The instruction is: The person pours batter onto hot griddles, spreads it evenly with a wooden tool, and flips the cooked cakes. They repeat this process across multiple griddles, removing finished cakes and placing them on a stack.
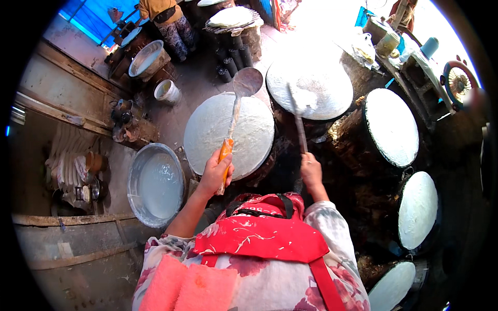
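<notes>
Two hands of ours are showing in front of the red apron [259,236], each clamping on its own tool. Our left hand [217,173] is wrapping its fingers around the orange handle of a ladle [234,116]; the forearm is slanting up and inward from the lower left, bare below the sleeve. The ladle is pointing away from us over the left pan [207,135], which is bearing a round white layer, and its bowl is sitting just past that pan's far edge in our view.

Our right hand [311,172] is closing around the near end of a long stick [301,132]. That forearm is rising steeply, patterned sleeve reaching nearly to the wrist, and the hand is standing well apart from the left one. The stick is leaning slightly leftward, its far end lying over the right pan [332,93]; we are not managing to tell whether it is touching the white surface.

Beside the left pan, a wide basin [133,181] is holding pale liquid. A white bucket [168,93] is standing farther off, and three more white-topped pans are curving down our right side. Beyond, another person [161,13] is standing, wearing an orange top.
</notes>
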`<state>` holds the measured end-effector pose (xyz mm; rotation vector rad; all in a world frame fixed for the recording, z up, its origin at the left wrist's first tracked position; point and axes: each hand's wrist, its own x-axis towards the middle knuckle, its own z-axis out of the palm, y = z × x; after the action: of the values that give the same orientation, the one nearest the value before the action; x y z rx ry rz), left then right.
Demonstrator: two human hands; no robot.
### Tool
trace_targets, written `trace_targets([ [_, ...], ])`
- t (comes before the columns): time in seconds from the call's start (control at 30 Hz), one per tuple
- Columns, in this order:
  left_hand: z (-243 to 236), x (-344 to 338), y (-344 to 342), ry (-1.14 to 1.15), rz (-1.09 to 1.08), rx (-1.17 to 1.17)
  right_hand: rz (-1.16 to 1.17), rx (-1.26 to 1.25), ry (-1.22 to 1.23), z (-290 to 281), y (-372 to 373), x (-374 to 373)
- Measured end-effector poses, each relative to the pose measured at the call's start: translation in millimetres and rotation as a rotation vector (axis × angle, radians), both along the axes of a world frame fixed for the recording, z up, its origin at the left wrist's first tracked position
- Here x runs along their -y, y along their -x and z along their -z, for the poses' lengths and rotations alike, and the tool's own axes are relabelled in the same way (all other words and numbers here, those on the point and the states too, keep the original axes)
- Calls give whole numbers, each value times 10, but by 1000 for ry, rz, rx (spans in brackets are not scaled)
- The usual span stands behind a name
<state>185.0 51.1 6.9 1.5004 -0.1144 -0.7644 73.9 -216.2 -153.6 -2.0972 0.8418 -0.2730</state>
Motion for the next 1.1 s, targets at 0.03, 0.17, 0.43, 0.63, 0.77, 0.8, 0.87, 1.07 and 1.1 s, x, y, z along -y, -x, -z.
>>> trace_targets([
  [0.03,21,-15,-25,5,12,-7,72,40,-77,-5,116,148],
  [0.17,83,40,-8,26,33,-77,153,107,-250,104,294,261],
  [0.43,2,335,-109,82,45,-167,162,2,-407,-10,560,659],
  [0.63,11,618,-125,104,62,-159,-111,-22,-21,70,622,561],
  [0.77,-3,761,-162,76,72,-179,141,-14,-313,-23,651,1124],
  [0.8,1,793,-146,81,68,-175,133,-2,-272,-18,644,1147],
  [0.87,5,826,-96,90,58,-168,-105,62,-5,-9,693,1024],
  [1.07,47,1048,-191,67,65,-207,83,-31,-62,-55,594,1652],
  [1.1,51,1091,-192,62,73,-200,37,-13,-12,-39,572,1649],
])
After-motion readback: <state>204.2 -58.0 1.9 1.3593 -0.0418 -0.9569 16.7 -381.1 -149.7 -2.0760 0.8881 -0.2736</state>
